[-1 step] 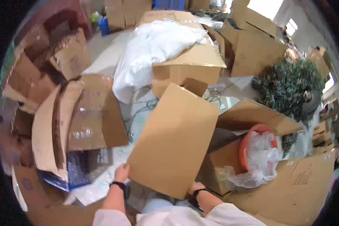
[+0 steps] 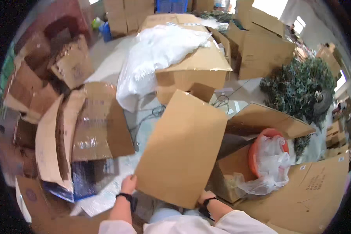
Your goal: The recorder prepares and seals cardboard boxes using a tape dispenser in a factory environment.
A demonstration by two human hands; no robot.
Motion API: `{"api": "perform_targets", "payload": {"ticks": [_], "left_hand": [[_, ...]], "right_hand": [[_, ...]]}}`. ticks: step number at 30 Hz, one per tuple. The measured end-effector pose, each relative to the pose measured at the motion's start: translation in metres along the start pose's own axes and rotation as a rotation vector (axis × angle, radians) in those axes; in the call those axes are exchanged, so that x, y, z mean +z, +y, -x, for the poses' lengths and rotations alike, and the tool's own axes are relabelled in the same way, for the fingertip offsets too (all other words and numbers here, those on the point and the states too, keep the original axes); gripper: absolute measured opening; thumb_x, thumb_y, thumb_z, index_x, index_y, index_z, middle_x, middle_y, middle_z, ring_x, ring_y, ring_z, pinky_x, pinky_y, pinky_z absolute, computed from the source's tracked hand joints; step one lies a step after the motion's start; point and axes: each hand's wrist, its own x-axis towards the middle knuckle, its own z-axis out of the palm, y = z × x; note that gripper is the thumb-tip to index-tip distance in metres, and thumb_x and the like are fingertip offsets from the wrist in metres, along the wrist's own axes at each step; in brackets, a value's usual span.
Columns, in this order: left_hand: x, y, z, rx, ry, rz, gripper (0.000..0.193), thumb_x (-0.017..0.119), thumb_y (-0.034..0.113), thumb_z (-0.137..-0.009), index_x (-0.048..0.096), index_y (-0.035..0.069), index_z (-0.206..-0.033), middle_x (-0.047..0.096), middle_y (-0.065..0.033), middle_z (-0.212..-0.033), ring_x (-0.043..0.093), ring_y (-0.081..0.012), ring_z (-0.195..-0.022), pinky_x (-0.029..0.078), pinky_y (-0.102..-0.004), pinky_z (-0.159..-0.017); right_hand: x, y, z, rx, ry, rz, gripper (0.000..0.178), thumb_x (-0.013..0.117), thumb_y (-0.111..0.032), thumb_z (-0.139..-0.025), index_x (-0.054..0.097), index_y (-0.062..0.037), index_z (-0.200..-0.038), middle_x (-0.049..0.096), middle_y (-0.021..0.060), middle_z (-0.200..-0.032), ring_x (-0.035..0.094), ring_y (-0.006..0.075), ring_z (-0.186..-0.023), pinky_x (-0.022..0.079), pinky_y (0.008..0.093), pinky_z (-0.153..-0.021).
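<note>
Here, in front of the legs point(image 2: 165, 215), the left hand point(image 2: 129, 184) is pinching a cardboard sheet point(image 2: 182, 150) by its left corner. The right hand point(image 2: 206, 196) is gripping the right corner, fingers mostly hiding. It is covering part of a box point(image 2: 173, 81).

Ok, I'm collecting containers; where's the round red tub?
The tub is in the head view's right half, right of the flat brown cardboard sheet and the right hand, with crumpled translucent plastic over its rim.

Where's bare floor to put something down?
Pale floor shows between the white plastic and ragged carton; a smaller patch lies between green foliage and the central box. It's crowded around the red basin beside the held cardboard.
</note>
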Motion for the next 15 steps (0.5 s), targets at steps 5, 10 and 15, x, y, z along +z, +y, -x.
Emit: {"api": "perform_targets", "payload": {"ticks": [5,10,15], "left_hand": [[0.010,-0.088,-0.028,0.096,0.026,-0.081,0.030,0.053,0.030,-0.080,0.065,0.002,-0.081,0.063,-0.0217,-0.088,0.061,-0.0308,-0.087,0.047,-0.0396,-0.073],[0.022,-0.012,-0.059,0.202,-0.372,-0.286,0.029,0.042,0.016,-0.090,0.055,-0.001,-0.109,0.055,-0.0217,-0.112,0.055,-0.0274,-0.104,0.046,-0.0378,-0.084],[0.033,0.090,-0.018,0.069,-0.588,0.271,0.050,0.037,0.039,-0.094,0.042,0.000,-0.125,0.050,-0.0099,-0.121,0.041,-0.0199,-0.116,0.031,-0.0337,-0.100]], "right_hand": [[0.012,0.034,0.001,0.021,0.031,-0.127,0.043,0.047,-0.038,-0.083,0.052,-0.0165,-0.120,0.053,0.0138,-0.119,0.053,0.0286,-0.110,0.047,0.0391,-0.085],[0.036,0.055,-0.035,0.020,-0.113,-0.245,0.046,0.048,-0.033,-0.081,0.050,-0.0102,-0.121,0.050,0.0228,-0.118,0.048,0.0351,-0.113,0.043,0.0436,-0.089],[0.081,0.103,-0.061,-0.088,0.064,-0.121,0.039,0.050,-0.036,-0.079,0.059,-0.0125,-0.109,0.057,0.0192,-0.110,0.052,0.0345,-0.106,0.046,0.0424,-0.082]]}}
